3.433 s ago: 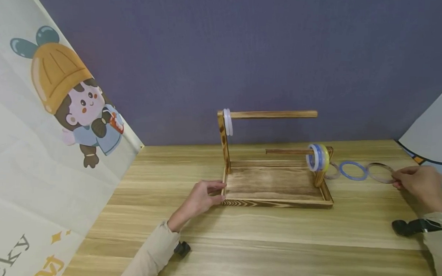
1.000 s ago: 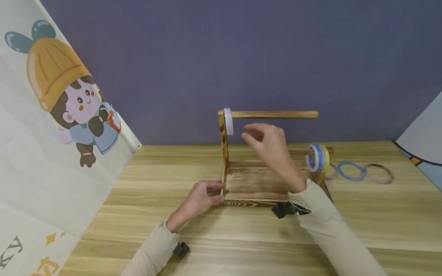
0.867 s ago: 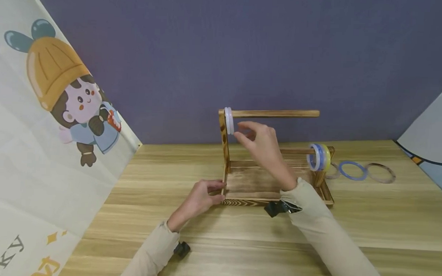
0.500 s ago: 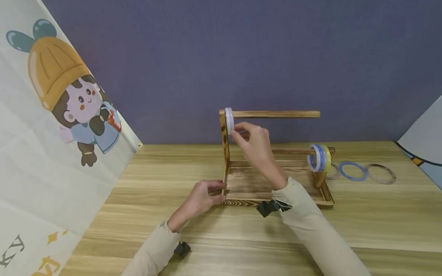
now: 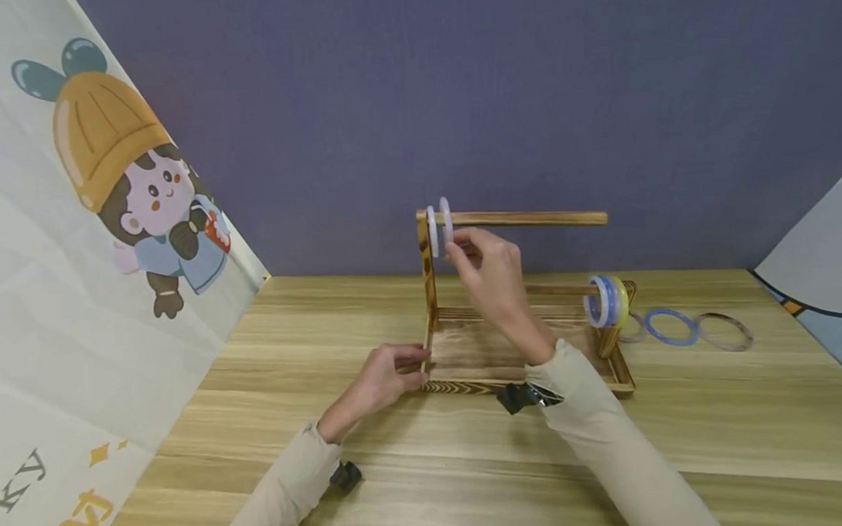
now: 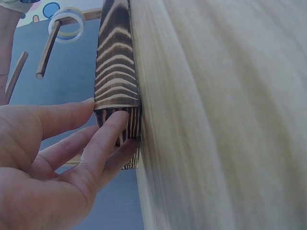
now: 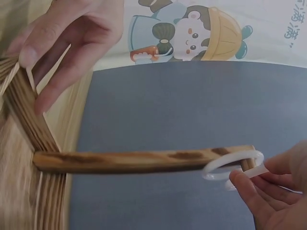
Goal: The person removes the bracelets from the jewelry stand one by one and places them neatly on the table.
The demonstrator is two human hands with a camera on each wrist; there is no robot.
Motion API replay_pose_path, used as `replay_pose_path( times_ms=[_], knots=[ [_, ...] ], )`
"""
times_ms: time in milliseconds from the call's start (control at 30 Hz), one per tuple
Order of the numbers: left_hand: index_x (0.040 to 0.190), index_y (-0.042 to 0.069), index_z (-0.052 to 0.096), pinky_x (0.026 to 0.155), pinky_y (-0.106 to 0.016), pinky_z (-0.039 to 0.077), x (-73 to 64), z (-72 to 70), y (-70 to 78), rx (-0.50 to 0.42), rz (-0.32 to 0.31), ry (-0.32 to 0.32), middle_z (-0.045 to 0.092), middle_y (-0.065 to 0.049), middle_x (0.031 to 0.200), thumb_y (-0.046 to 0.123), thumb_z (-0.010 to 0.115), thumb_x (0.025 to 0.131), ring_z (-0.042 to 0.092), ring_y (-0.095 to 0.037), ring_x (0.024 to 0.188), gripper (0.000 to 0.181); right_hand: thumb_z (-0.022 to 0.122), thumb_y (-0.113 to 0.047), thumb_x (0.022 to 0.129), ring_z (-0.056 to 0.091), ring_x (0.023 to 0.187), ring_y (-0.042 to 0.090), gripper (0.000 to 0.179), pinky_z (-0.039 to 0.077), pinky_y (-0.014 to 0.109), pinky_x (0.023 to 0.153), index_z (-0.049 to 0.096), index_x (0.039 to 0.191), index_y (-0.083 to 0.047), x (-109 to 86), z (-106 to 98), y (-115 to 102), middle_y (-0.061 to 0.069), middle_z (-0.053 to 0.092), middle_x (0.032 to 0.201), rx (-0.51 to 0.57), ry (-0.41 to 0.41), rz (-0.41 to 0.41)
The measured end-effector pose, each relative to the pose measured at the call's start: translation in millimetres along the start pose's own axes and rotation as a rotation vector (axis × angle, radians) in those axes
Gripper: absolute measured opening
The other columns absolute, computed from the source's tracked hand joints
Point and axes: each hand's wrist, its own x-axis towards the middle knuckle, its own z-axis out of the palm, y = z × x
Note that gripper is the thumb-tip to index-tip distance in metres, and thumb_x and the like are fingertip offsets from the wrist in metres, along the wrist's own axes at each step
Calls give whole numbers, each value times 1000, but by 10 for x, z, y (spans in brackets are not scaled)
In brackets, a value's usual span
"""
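Note:
A wooden bangle rack [image 5: 460, 346] with a tray base and two rods stands on the table. My left hand [image 5: 381, 376] grips the tray's left end; in the left wrist view its thumb and fingers touch the striped wooden edge [image 6: 115, 72]. My right hand [image 5: 490, 277] pinches a pale lilac bangle [image 5: 446, 217] at the left part of the upper rod [image 5: 534, 218]. Beside it, a white bangle [image 5: 432, 231] hangs close to the upright. The lower rod [image 5: 555, 289] carries a whitish bangle [image 5: 591, 301], a blue one and a yellow bangle [image 5: 623, 305] at its right end.
Right of the rack, a blue bangle [image 5: 671, 341] and a brownish bangle [image 5: 724, 347] lie flat on the wood-grain table [image 5: 456, 465]. Another pinkish bangle [image 5: 637, 336] is partly hidden behind the rack. A dark blue panel [image 5: 328, 136] rises behind.
My right hand came from the flat bangles at right to the upper rod. It took hold of the outer bangle, which now stands slightly right of and higher than its neighbour. The left hand stayed.

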Motion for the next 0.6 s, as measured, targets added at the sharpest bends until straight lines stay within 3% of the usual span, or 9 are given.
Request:
replay_pose_path(
  times_ms=[233, 600],
  knots=[
    [125, -4, 65, 96, -33, 56, -16, -3, 7, -11, -30, 0, 53, -22, 142, 2, 73, 87, 60, -38, 121, 39, 64, -10, 98, 70, 81, 19, 16, 62, 30, 72, 70, 107, 1, -22, -184, 44, 12, 72, 93, -62, 24, -23],
    [125, -3, 65, 95, -31, 56, -9, 9, 12, -11, -26, -5, 53, -21, 143, 4, 74, 88, 60, -37, 121, 39, 64, -9, 97, 71, 80, 22, 16, 61, 35, 70, 70, 108, 2, -67, -527, 187, 13, 72, 93, -146, 70, -30]
  ],
)
